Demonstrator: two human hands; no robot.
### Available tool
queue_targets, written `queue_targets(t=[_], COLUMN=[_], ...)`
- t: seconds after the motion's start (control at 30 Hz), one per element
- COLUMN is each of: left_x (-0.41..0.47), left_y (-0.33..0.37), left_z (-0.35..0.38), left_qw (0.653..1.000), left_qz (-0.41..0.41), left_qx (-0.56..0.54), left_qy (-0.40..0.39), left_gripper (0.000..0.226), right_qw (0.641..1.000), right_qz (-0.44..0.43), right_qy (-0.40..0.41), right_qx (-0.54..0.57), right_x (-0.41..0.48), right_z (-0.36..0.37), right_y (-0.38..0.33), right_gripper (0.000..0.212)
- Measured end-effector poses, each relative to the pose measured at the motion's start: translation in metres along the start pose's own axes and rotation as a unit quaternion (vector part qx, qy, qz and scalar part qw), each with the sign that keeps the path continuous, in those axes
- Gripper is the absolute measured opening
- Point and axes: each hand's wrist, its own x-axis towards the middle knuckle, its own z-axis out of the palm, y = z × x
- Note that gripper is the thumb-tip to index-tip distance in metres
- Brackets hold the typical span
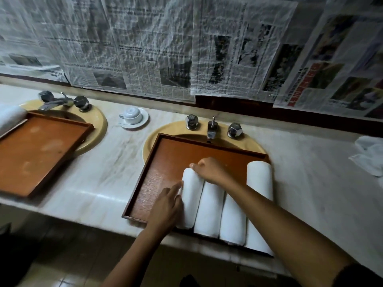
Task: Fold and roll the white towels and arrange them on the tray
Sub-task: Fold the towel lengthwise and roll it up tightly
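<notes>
— Anything legible?
— Only on the grey printed newspaper sheets (157,48) pasted across the wall, and too blurred to read. Same for a red headline block (298,85) at far right.
— And the towels?
— Four white rolled terry towels, lengthwise and flank to flank on the right part of the brown rectangular wooden tray (165,162): leftmost roll (191,204), second roll (209,210), third roll (233,220), fourth roll (260,179) against the right rim. Smooth, tight, even.
— Hands?
— Left hand (165,206) with fingers straight, touching the leftmost roll's near left flank. Right hand (209,170) lying over the far ends, fingers curled over the leftmost roll's far end.
— Surroundings?
— Tray bridging a yellow oval basin (153,141) under chrome taps (212,129), set in a pale veined marble counter (116,162). Further left, a second brown wooden tray (41,154) over another yellow basin (99,121), with a white towel (8,117) at its edge. Between basins, an upturned white cup on a saucer (132,116). Far right, a crumpled white cloth (371,156). Below, glossy floor tiles (72,266).
</notes>
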Motion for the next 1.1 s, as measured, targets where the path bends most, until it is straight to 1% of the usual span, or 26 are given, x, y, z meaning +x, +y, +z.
queue_targets(t=[0.03, 0.07, 0.13, 0.2, 0.23, 0.3, 0.4, 0.43, 0.53, 0.6, 0.77, 0.87, 0.97, 1.03, 1.1], left_x=[0.001, 0.003, 0.006, 0.008, 0.009, 0.009, 0.011, 0.013, 0.018, 0.019, 0.018, 0.012, 0.007, 0.006, 0.005], left_y=[0.000, -0.001, 0.001, 0.003, 0.005, 0.011, 0.014, 0.011, 0.003, 0.001, 0.002, 0.005, 0.005, -0.004, -0.016], left_z=[-0.001, -0.001, -0.003, -0.006, -0.008, -0.009, -0.009, -0.011, -0.019, -0.021, -0.017, -0.015, -0.017, -0.021, -0.028], left_qw=[1.000, 1.000, 1.000, 0.999, 0.998, 0.997, 0.993, 0.991, 0.984, 0.982, 0.983, 0.986, 0.991, 0.993, 0.996], left_qz=[0.006, 0.010, -0.005, -0.028, -0.031, -0.017, -0.006, -0.014, -0.033, -0.037, -0.048, -0.047, -0.049, -0.050, -0.052], left_qx=[0.005, 0.007, 0.010, 0.015, 0.013, -0.003, 0.015, 0.009, -0.022, -0.038, -0.055, -0.054, -0.054, -0.064, -0.065], left_qy=[-0.001, -0.003, -0.018, -0.042, -0.053, -0.078, -0.118, -0.131, -0.172, -0.183, -0.166, -0.147, -0.116, -0.082, -0.021], left_gripper=[0.046, 0.044, 0.045, 0.054, 0.062, 0.074, 0.082, 0.082, 0.071, 0.069, 0.071, 0.070, 0.069, 0.069, 0.063], right_qw=[1.000, 0.999, 0.997, 0.993, 0.990, 0.983, 0.981, 0.981, 0.982, 0.982, 0.983, 0.984, 0.989, 0.983, 0.958], right_qz=[-0.015, -0.024, -0.049, -0.076, -0.086, -0.096, -0.096, -0.095, -0.090, -0.085, -0.085, -0.084, -0.078, -0.072, -0.054], right_qy=[0.022, 0.039, 0.055, 0.035, 0.024, 0.020, 0.032, 0.032, 0.029, 0.025, 0.022, 0.036, 0.090, 0.170, 0.273], right_qx=[-0.004, -0.008, -0.027, -0.080, -0.112, -0.156, -0.168, -0.169, -0.166, -0.168, -0.161, -0.152, -0.086, -0.015, 0.069], right_x=[-0.018, -0.040, -0.082, -0.109, -0.114, -0.118, -0.117, -0.116, -0.114, -0.114, -0.112, -0.115, -0.120, -0.125, -0.131], right_z=[-0.001, -0.001, 0.004, 0.019, 0.028, 0.043, 0.048, 0.048, 0.048, 0.048, 0.047, 0.044, 0.039, 0.036, 0.033], right_y=[0.009, 0.018, 0.035, 0.051, 0.058, 0.066, 0.070, 0.070, 0.070, 0.068, 0.069, 0.069, 0.077, 0.092, 0.112], right_gripper=[0.047, 0.048, 0.062, 0.076, 0.080, 0.084, 0.088, 0.089, 0.090, 0.090, 0.087, 0.081, 0.069, 0.060, 0.048])
